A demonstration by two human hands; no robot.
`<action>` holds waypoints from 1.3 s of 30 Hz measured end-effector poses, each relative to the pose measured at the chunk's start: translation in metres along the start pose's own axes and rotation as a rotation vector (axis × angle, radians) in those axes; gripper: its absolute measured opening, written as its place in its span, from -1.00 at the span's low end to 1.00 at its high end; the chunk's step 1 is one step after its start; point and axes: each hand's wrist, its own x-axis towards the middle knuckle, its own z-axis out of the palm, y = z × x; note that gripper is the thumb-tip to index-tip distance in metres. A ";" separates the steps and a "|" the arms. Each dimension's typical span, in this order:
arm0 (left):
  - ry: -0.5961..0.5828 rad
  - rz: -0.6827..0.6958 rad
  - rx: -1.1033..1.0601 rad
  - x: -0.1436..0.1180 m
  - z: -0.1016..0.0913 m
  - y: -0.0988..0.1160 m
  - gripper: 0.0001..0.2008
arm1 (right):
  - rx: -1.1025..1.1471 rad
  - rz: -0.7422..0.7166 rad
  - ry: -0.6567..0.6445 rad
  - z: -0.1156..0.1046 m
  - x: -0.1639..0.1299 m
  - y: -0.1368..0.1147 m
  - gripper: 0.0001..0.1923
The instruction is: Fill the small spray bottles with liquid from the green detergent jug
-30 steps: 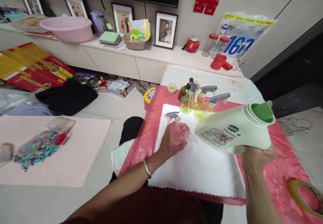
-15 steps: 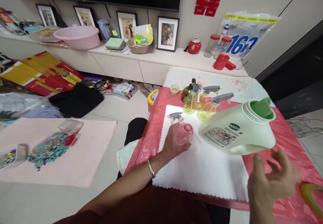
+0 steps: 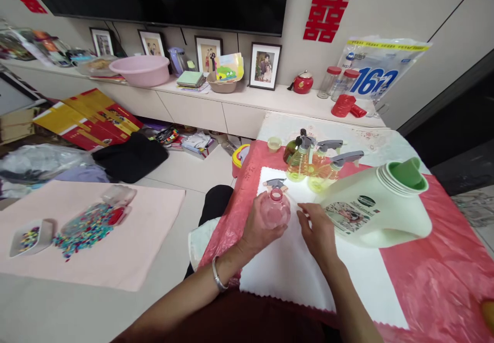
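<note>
Head view, pink bottle: the translucent pink bottle (image 3: 275,211) is over the white mat (image 3: 285,276), its open mouth facing up; I cannot tell whether its base rests there.
Left hand: the left hand (image 3: 258,227) is wrapped around the pink bottle from the left, thumb low across its front; a silver bracelet (image 3: 218,276) circles the wrist.
Right hand: the right hand (image 3: 318,227) is just right of the bottle, apart from it, fingers partly curled and pointing towards it; I cannot tell whether the fingertips hold anything.
Loose spray head: a grey spray head (image 3: 276,183) lies on the mat just behind the bottle.
Spray bottles: clear spray bottles (image 3: 297,168) with grey triggers stand grouped at the mat's far edge, close to a dark green bottle (image 3: 290,151).
Jug: a large pale jug (image 3: 378,214) with a green cap (image 3: 405,175) in its mouth is right of the right hand.
Worktop: the worktop (image 3: 285,121) carries a red plastic sheet (image 3: 432,260) beneath the mat.
Floor, left: colourful beads (image 3: 87,229) lie spilled on a pink cloth (image 3: 146,235) beside a white tray (image 3: 42,235).
</note>
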 end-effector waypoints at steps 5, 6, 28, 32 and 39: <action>0.176 -0.058 -0.089 -0.001 -0.029 0.010 -0.08 | -0.140 0.172 -0.243 0.037 0.054 -0.003 -0.77; 0.191 -0.059 -0.078 -0.001 -0.034 0.011 -0.08 | -0.156 0.210 -0.282 0.043 0.062 -0.005 -0.77; -0.032 -0.155 -0.088 0.028 -0.001 0.005 0.01 | 1.189 0.243 0.600 -0.098 0.084 -0.077 -0.59; -0.060 -0.100 -0.021 0.032 0.020 -0.006 0.05 | 1.075 0.178 0.723 -0.111 0.082 -0.085 -0.73; -0.036 -0.017 0.052 0.027 0.029 -0.020 0.04 | 1.112 0.130 0.665 -0.093 0.086 -0.084 -0.77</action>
